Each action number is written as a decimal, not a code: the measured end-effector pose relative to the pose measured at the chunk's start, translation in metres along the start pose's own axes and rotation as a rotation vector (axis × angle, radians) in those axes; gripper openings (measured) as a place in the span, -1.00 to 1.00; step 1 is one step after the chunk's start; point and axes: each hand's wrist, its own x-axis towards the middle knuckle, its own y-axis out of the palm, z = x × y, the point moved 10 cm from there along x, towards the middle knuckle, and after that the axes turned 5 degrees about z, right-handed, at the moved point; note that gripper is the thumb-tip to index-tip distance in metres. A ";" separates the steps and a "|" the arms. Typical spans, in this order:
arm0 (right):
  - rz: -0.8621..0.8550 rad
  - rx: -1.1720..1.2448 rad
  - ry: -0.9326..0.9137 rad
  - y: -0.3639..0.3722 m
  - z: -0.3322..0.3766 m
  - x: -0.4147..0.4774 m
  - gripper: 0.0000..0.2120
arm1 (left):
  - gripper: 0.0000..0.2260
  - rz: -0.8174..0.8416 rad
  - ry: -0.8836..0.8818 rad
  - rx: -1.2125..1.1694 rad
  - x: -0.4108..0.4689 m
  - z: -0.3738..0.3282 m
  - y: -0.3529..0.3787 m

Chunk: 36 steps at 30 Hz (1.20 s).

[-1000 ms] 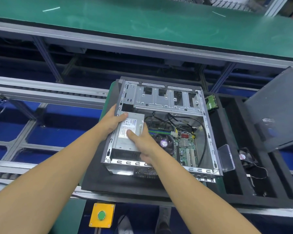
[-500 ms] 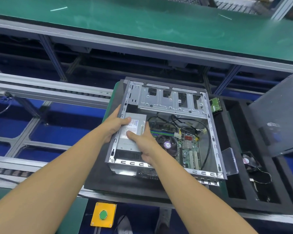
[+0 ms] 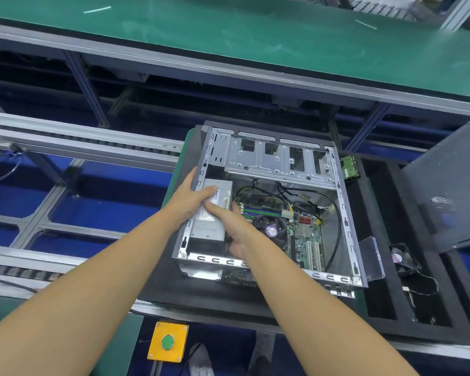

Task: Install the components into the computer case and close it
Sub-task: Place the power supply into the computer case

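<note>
- Lying open side up on one black foam tray (image 3: 377, 213): one computer case (image 3: 345, 221), with its four rim rails uncovered.
- One power supply (image 3: 209, 226) is set in the case's near-left part, along the left wall. A dark gap is seen between its near end and the near rail, and more room toward the one drive cage (image 3: 269, 161) at the far end.
- One left hand (image 3: 190, 199) is reached over the left wall, with fingers laid flat on the supply's top.
- One right hand (image 3: 236, 226) grips the supply, thumb on top and fingers curled down its right side, just beside the CPU fan (image 3: 272, 230).
- In the tray's right compartments: one loose fan (image 3: 403, 257) and one green drive (image 3: 350, 166).
- One side panel (image 3: 445, 191) is propped at the tray's right end.
</note>
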 end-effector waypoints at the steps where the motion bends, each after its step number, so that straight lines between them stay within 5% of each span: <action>1: 0.004 -0.026 0.002 -0.002 0.000 0.000 -0.06 | -0.39 -0.008 0.010 0.017 0.000 -0.001 -0.001; 8: 0.048 -0.112 0.061 -0.019 0.001 -0.003 -0.58 | -0.51 -0.025 0.016 -0.008 0.005 0.001 -0.003; 13: 0.088 -0.312 0.105 -0.020 0.005 -0.005 -0.35 | -0.49 -0.032 0.012 0.028 0.005 0.002 -0.004; 18: 0.014 -0.309 -0.037 -0.024 0.022 0.005 0.04 | -0.48 -0.080 0.012 0.130 0.000 -0.002 -0.006; 22: 0.027 -0.259 -0.044 -0.017 0.026 0.013 -0.31 | -0.57 -0.139 0.001 0.230 -0.004 -0.007 -0.008; 27: 0.064 -0.315 -0.038 -0.022 0.025 0.014 -0.51 | -0.55 -0.188 -0.029 0.329 -0.002 -0.006 -0.011; 36: 0.146 -0.568 -0.066 -0.029 0.035 0.003 -0.56 | -0.57 -0.221 -0.056 0.387 -0.006 -0.015 -0.011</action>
